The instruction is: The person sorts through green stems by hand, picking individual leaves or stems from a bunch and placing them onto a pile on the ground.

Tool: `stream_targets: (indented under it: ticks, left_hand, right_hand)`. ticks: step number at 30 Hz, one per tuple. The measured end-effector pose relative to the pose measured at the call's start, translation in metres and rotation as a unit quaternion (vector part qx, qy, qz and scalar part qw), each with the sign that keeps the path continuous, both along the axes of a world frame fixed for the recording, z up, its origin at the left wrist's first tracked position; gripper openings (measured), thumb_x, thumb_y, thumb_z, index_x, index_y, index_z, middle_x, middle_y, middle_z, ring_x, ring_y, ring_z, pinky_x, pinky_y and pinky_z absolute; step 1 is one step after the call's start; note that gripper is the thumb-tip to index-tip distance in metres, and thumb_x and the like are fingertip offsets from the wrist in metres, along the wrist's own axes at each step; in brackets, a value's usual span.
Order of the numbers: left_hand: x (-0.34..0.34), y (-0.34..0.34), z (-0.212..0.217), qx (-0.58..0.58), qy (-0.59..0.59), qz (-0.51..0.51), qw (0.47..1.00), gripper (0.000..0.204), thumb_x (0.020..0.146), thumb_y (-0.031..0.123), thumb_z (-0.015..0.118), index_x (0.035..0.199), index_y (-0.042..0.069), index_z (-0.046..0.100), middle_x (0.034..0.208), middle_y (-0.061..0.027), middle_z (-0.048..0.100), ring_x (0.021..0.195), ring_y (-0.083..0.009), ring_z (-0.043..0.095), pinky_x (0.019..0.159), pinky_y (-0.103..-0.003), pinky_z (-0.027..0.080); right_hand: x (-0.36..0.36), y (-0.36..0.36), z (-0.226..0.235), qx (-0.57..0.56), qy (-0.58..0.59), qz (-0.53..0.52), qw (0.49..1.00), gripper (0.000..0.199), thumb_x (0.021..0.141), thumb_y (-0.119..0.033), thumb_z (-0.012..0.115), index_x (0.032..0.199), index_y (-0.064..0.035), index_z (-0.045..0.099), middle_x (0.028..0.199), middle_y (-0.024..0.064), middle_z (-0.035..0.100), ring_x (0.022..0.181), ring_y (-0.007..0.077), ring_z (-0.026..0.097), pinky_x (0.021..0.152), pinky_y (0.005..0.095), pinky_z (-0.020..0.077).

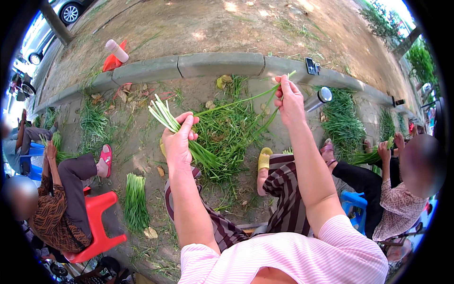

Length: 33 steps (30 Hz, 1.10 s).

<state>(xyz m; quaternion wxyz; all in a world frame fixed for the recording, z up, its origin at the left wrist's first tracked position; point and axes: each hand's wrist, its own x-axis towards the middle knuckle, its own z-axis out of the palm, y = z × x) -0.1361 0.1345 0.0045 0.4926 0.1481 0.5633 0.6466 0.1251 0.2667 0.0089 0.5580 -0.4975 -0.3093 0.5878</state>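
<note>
My left hand (178, 139) is closed round a bunch of garlic chives (163, 115), its pale cut ends sticking up to the left and its green leaves trailing down to the right. My right hand (289, 100), raised to the right, pinches a few long chive stems (246, 98) between thumb and fingertips. One of these stems stretches across toward my left hand. Beneath both hands spreads a loose heap of green chives (222, 156) on the ground. To the left of my legs lies a neat bundle of chives (136, 201).
A concrete kerb (222, 64) crosses beyond the heap, with a phone (310, 66) on it. A steel tumbler (318, 99) and a chive pile (344, 113) are right. A pink bottle (117, 50) stands at left. People sit either side; a red stool (101, 222) is left.
</note>
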Motion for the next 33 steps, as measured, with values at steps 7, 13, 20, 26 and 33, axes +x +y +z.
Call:
stream_targets:
  ticks: [7,13,20,26,33]
  left_hand:
    - [0.0,0.0,0.001,-0.042,0.024,0.001,0.999,0.016,0.085,0.008,0.071,0.1,0.002,0.07,0.085,-0.0091,0.07,0.054,-0.0051,0.05,0.053,-0.022,0.047]
    - [-0.001,-0.001,-0.001,-0.051,0.032,0.006,0.998,0.016,0.085,0.008,0.07,0.1,0.002,0.07,0.084,-0.0095,0.07,0.055,-0.0066,0.053,0.051,-0.022,0.047]
    - [-0.005,0.0,-0.008,-0.062,0.076,0.032,0.995,0.018,0.085,0.012,0.072,0.101,0.004,0.07,0.088,-0.0054,0.068,0.06,-0.0071,0.055,0.052,-0.021,0.047]
    - [0.005,0.005,0.001,-0.073,0.166,0.061,0.982,0.018,0.084,0.016,0.074,0.099,0.006,0.071,0.083,0.0002,0.064,0.067,-0.006,0.056,0.05,-0.02,0.045]
    - [0.037,0.009,0.0,-0.041,0.08,-0.115,0.989,0.02,0.084,0.022,0.075,0.097,0.007,0.073,0.082,0.0015,0.068,0.066,-0.0042,0.057,0.049,-0.019,0.045]
  right_hand:
    - [0.003,0.0,0.0,-0.03,0.058,0.034,0.997,0.032,0.1,-0.036,0.053,0.105,-0.0075,0.067,0.082,-0.0036,0.051,0.068,0.0039,0.045,0.05,0.0186,0.0358]
    - [0.0,0.0,-0.001,-0.042,0.085,0.024,0.995,0.034,0.102,-0.038,0.047,0.112,-0.0102,0.064,0.088,-0.0037,0.055,0.078,0.006,0.048,0.061,0.024,0.042]
    - [-0.001,0.001,0.0,-0.012,0.004,0.047,0.999,0.03,0.1,-0.039,0.053,0.105,-0.0133,0.068,0.091,-0.0076,0.059,0.079,0.0025,0.047,0.056,0.0195,0.0362]
    - [-0.019,-0.013,0.008,0.0,-0.113,0.1,0.989,0.03,0.093,-0.041,0.064,0.092,-0.0122,0.074,0.075,-0.0105,0.056,0.065,0.0,0.042,0.049,0.0174,0.0282]
    - [-0.057,-0.039,0.005,-0.019,-0.143,0.214,0.966,0.031,0.091,-0.04,0.068,0.091,-0.0093,0.074,0.071,-0.008,0.056,0.059,0.0012,0.042,0.051,0.0179,0.0311]
